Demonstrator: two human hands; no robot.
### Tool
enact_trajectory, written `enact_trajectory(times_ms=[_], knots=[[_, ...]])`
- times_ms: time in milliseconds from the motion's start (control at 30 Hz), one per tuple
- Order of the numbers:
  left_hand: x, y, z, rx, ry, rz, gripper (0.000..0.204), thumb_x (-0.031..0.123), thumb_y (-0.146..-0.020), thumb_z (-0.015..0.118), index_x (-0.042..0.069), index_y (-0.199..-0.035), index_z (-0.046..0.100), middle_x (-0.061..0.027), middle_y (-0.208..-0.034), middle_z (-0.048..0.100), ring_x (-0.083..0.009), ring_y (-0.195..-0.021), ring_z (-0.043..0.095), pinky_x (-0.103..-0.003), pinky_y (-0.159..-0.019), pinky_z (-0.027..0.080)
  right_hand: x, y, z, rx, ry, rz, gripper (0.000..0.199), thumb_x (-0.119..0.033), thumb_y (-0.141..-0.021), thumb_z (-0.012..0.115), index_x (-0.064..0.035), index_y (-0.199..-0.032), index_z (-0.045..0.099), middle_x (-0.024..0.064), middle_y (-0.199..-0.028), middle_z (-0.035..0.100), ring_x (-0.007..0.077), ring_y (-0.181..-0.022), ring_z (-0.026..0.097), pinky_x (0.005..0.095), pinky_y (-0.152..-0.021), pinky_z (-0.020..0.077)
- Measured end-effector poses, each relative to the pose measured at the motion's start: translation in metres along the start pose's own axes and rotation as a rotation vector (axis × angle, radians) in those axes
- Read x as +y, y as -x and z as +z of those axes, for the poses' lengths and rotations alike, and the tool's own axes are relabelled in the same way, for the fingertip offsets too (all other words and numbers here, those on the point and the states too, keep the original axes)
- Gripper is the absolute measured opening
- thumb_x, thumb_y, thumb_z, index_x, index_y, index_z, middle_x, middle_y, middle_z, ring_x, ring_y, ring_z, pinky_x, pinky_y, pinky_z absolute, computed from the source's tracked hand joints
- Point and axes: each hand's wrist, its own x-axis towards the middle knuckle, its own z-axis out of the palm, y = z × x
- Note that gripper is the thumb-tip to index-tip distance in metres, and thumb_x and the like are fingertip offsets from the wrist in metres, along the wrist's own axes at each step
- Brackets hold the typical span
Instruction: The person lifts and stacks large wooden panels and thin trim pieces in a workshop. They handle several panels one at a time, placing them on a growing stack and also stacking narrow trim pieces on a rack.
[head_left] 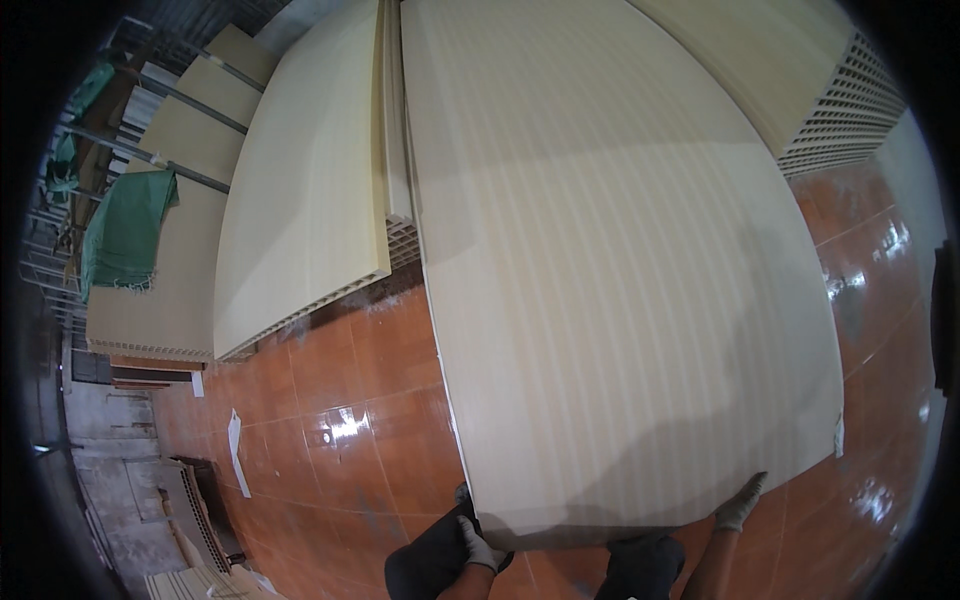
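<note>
A large beige panel [630, 300] with faint lengthwise stripes stretches away from me, its near edge at my legs. My left hand [482, 550], in a grey glove, is at the panel's near left corner beside my dark-clad knee, closed on the edge; some of its fingers are hidden. Farther right, my gloved right hand [742, 503] grips the near edge, with a fingertip showing on top and the other fingers out of sight beneath. A small white piece [838, 436] hangs at the panel's right corner.
Stacked beige panels [310, 190] with hollow-celled ends stand to the left, another stack [800, 90] at the far right. Green cloth [130, 230] drapes over metal bars. A white strip [237, 452] lies on the glossy orange tile floor [330, 440]. More boards [195, 510] stand at lower left.
</note>
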Motion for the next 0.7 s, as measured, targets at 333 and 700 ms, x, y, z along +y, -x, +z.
enact_trajectory(times_ms=[333, 700], knots=[[-0.003, -0.017, -0.005, 0.098, 0.028, 0.042, 0.098, 0.083, -0.072, 0.043, 0.014, -0.140, 0.039, -0.0119, -0.146, 0.036, -0.0351, -0.131, 0.034, -0.050, -0.108, 0.030, -0.004, 0.005, 0.000, -0.131, -0.106, 0.013, 0.078, -0.057, -0.094, 0.036, -0.0088, -0.150, 0.012, 0.0062, -0.157, 0.009, 0.0246, -0.143, 0.015, 0.0435, -0.115, 0.0147], [0.026, -0.003, 0.083, 0.146, 0.020, 0.194, 0.093, 0.080, -0.075, 0.045, 0.009, -0.136, 0.042, -0.0125, -0.141, 0.041, -0.0331, -0.129, 0.038, -0.049, -0.106, 0.033, -0.019, -0.020, 0.058, -0.102, -0.150, -0.015, 0.086, -0.058, -0.090, 0.048, -0.0069, -0.150, 0.014, 0.0085, -0.156, 0.010, 0.0247, -0.142, 0.015, 0.0425, -0.115, 0.0169]])
